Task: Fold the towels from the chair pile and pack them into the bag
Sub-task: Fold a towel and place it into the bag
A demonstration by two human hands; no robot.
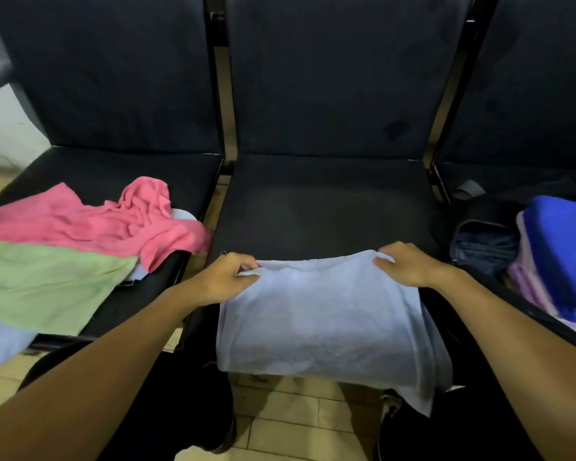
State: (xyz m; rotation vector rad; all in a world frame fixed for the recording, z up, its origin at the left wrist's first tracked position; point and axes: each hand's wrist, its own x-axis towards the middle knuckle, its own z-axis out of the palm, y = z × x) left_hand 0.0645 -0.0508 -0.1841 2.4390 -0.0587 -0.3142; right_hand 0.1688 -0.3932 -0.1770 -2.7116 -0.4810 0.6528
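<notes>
A light blue towel (323, 317) hangs doubled over the front edge of the middle chair seat (323, 211). My left hand (228, 277) pinches its upper left corner and my right hand (404, 264) grips its upper right corner. On the left seat lies the loose pile: a pink towel (94, 221), a green towel (44, 284) and another light blue one (4, 341) underneath. On the right seat an open dark bag (482, 244) holds folded towels, a deep blue one (566, 251) on top of lilac ones (529, 287).
Three dark padded chairs stand side by side with metal frame bars (225, 104) between them. Pale floor tiles (296, 417) show below the seats. My dark-trousered knees sit under the towel at the bottom.
</notes>
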